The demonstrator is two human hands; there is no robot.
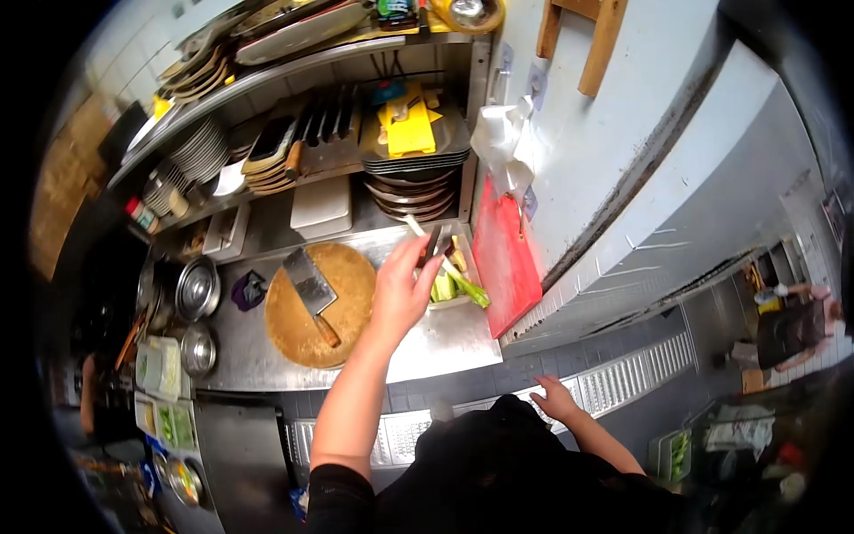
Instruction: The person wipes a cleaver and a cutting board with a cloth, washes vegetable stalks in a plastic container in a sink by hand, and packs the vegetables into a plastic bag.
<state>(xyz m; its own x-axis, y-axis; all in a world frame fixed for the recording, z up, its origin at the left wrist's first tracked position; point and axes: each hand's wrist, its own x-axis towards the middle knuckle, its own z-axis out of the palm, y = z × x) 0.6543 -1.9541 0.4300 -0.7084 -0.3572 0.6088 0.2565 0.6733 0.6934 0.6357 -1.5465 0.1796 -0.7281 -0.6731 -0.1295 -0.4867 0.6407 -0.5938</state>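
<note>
My left hand (400,289) reaches over the steel counter, between the round chopping board and a container (454,303) of vegetables. Its thumb and fingers are apart, beside a long green-and-white stalk (464,284) and a narrow dark object; no firm hold on either shows. A cleaver (310,283) with a wooden handle lies flat on the round board (356,280). Low on the right, near my body, my right hand (556,400) hangs over the floor grating with fingers spread, holding nothing.
A red cutting board (504,262) leans against the right wall. Shelves behind hold stacked plates (200,153), knives and a yellow item (410,130). Metal bowls (197,289) stand left of the round board, with vegetable trays (166,423) below. A person (790,334) is at the far right.
</note>
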